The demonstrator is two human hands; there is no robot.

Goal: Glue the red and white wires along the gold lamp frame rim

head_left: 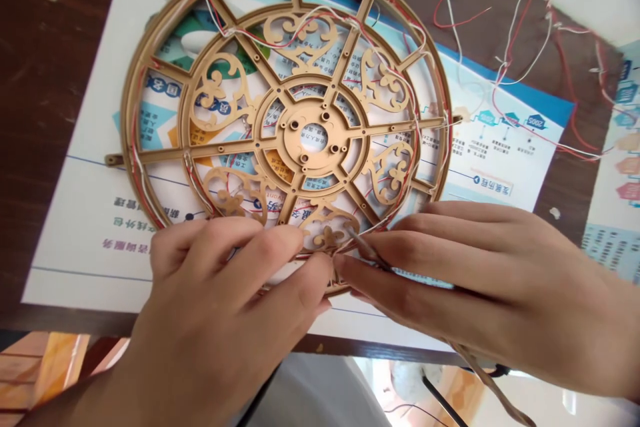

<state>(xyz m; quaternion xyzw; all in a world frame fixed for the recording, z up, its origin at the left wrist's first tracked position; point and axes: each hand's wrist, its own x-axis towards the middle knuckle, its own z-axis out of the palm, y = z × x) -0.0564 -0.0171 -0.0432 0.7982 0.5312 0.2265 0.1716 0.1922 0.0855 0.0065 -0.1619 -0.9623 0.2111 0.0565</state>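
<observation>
One frame [305, 113] (gold) under fingers [305, 283]

I take this for a makeshift assembly bench: on my feed, a dark wooden tabletop [55, 27] bears a Chinese-printed leaflet [85, 267], red-and-white wires [505, 67] and a gold openwork wheel frame [293, 143]. Home or workshop, I can't tell.
</observation>
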